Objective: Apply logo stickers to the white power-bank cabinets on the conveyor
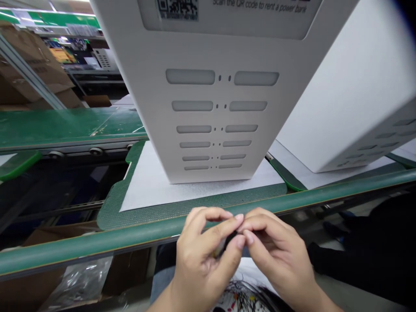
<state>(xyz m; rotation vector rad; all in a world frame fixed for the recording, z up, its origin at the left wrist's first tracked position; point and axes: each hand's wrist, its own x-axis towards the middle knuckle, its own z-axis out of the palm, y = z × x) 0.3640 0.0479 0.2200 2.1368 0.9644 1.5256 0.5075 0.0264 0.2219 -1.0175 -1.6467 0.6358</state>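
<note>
At 10 o'clock, brown cardboard boxes (32,69) stand beyond a flat green conveyor belt (65,125). At 6 o'clock, the left hand (204,258) and right hand (279,255) meet on the near side of a long green bench rail (97,240). Each grip is narrow, with fingertips pinching a small black object (231,241) between them, its shape mostly hidden. Below, a tangle of thin coloured wires (242,297) lies on a white surface. At 12 o'clock, a tall white slotted cabinet (208,108) stands on a white foam sheet (195,195). Its QR code (177,8) sits beside printed words: "Scan the QR code to rent a power bank." A second white cabinet (351,95) lies at 3 o'clock.
</note>
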